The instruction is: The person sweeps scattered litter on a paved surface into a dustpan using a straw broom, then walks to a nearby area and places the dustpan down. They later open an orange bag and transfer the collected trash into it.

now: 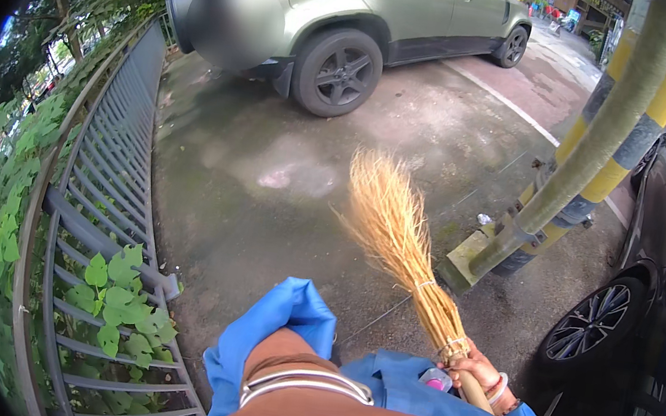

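Note:
My right hand is closed around the light wooden handle of a twig broom, just below its lowest binding. The straw-coloured bristles fan out up and to the left, over the pavement. Wire ties hold the bundle together at two places. A clear plastic item with a pink part shows beside this hand; I cannot tell whether the fingers hold it. My left hand is out of view. A blue sleeve or garment rises at the lower middle, in front of an orange-brown vest with a pale reflective strip.
A light green SUV stands ahead, and a dark car is close on the right. Between them rise yellow-and-black striped poles on a concrete base. A metal railing with leafy vines runs along the left.

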